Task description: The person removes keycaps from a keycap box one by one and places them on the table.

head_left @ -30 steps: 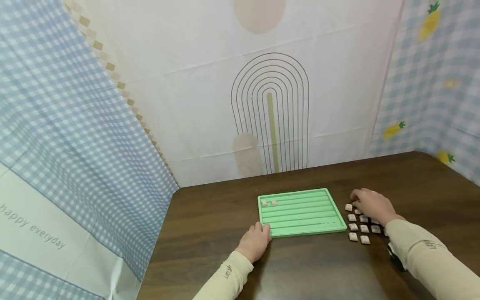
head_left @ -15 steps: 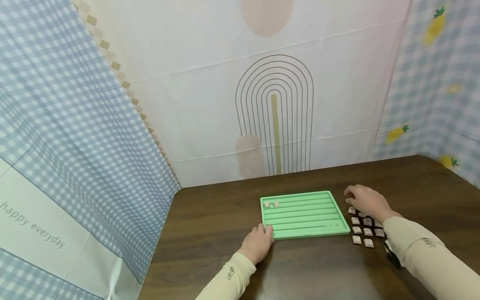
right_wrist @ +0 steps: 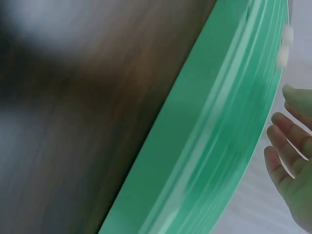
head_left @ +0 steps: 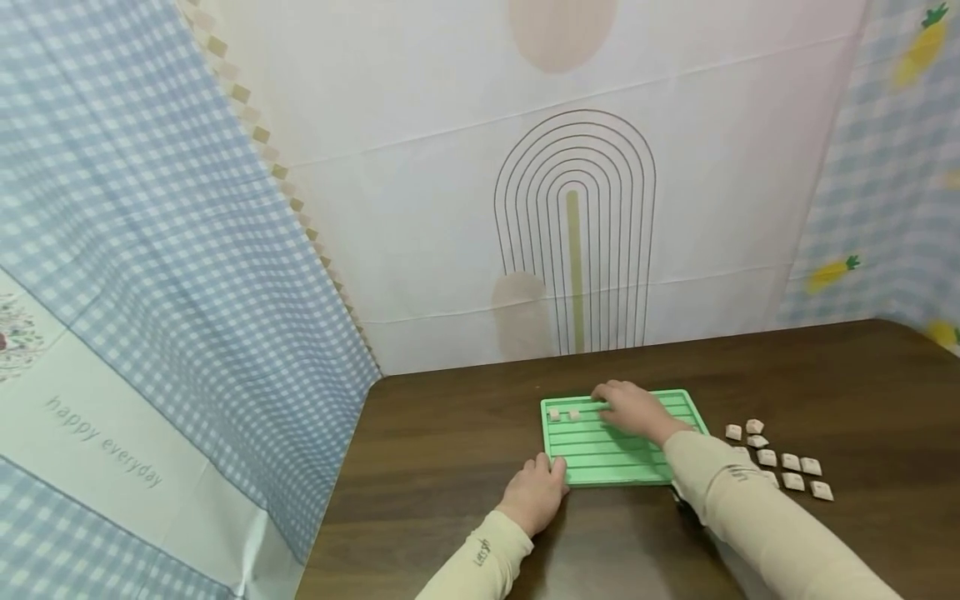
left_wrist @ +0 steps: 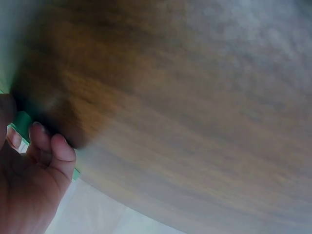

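Observation:
A light-green tray [head_left: 600,476] with long parallel ridges lies on the table. Two small white keycaps [head_left: 554,415] sit apart in its far-left row. My left hand [head_left: 534,496] grips the near-left corner, with green edge showing by the fingers in the left wrist view. Over the far middle of the tray is my right hand [head_left: 633,411], just right of the two keycaps. In the right wrist view its thumb and forefinger come close together while the other fingers are loosely bent. Whether a keycap is between them is hidden.
Several loose white keycaps [head_left: 790,461] lie right of the tray, some hidden by the right sleeve [head_left: 738,492]. The dark wooden table [head_left: 442,450] ends at a white patterned cloth [head_left: 427,250] behind. Blue checked cloth [head_left: 187,208] hangs at the left.
My right hand has left the loose keycaps and moved left over the tray. The left hand stays at the tray's corner. The head view has shifted slightly.

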`<state>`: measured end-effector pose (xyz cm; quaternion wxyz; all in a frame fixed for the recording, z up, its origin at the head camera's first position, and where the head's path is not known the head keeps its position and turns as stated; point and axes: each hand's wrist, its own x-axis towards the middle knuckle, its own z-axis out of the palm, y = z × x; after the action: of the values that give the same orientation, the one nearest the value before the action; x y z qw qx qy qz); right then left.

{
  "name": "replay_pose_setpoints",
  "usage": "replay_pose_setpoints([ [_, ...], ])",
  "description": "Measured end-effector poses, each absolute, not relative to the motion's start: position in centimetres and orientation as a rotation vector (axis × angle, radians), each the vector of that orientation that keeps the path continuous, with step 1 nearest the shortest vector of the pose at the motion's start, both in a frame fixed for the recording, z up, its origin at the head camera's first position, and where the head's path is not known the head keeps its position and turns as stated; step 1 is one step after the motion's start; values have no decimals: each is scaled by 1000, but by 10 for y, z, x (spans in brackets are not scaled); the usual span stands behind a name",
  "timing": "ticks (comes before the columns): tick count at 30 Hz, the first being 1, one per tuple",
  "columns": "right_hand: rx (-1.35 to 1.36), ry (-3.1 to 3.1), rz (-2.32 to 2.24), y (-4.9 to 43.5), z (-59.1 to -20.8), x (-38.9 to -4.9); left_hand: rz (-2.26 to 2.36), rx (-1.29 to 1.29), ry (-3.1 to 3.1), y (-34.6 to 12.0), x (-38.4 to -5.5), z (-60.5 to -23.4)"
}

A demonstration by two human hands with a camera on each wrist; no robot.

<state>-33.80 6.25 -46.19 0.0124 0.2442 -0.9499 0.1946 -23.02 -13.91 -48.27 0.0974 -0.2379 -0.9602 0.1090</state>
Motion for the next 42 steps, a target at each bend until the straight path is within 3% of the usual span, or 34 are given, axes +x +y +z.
replay_pose_setpoints([
  [9, 734, -2932, 512, 33, -471, -329, 355, -725, -2798, -127, -225, -485],
  [30, 629, -2779, 347, 37, -481, -326, 290, -746, -2762, -120, -227, -495],
  [36, 625, -2689, 399, 56, -458, -328, 263, -709, -2844, -128, -234, -492],
  [42, 547, -2692, 401, 109, -440, -327, 182, -699, -2909, -136, -238, -483],
])
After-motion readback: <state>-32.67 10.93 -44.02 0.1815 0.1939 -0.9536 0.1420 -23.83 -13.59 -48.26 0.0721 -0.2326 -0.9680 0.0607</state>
